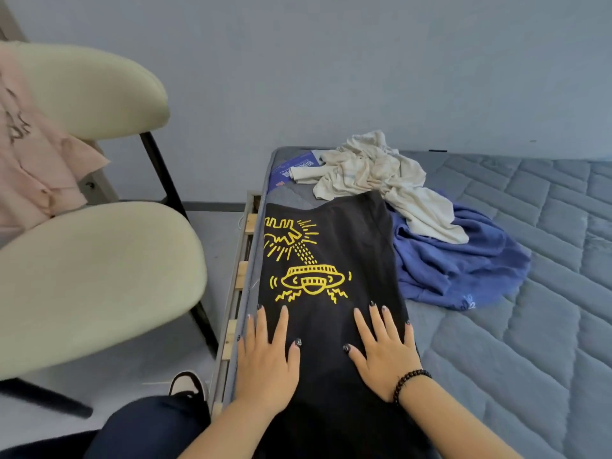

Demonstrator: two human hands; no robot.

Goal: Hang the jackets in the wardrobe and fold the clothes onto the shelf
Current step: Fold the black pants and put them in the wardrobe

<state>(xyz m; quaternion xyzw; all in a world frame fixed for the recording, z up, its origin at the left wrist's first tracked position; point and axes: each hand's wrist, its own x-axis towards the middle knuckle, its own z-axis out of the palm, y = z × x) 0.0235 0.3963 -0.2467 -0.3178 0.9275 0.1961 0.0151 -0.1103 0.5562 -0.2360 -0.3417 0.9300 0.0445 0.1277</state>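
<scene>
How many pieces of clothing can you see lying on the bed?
3: a black shirt under both hands, a blue top to its right, a cream top behind, partly over the blue. More could be hidden beneath.

Your black shirt [337, 246] is matt cloth, its yellow print [304, 260] flat and slightly glossy. The mattress [530, 309] you work on is quilted grey fabric over bare wooden slats [243, 276]. The cream top [374, 173] looks creased and thin, the blue garment [457, 263] soft. The chair [96, 273] has smooth cream padding on black metal.
</scene>
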